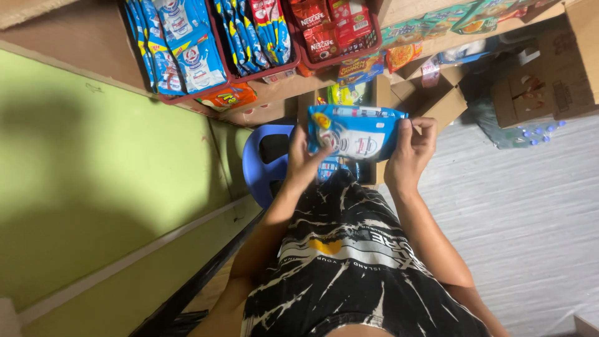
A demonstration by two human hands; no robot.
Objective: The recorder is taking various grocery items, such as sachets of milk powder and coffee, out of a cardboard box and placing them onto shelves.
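I see both hands gripping the blue sachet pack [355, 132]: left hand [304, 163], right hand [410, 151], long axis running between them.

The packet [354, 132] sits between the two hands, left hand [304, 161] and right hand [412, 153], above the plastic stool [262, 165], below the shelf baskets [249, 43]; cardboard boxes [536, 81] right of the packet.
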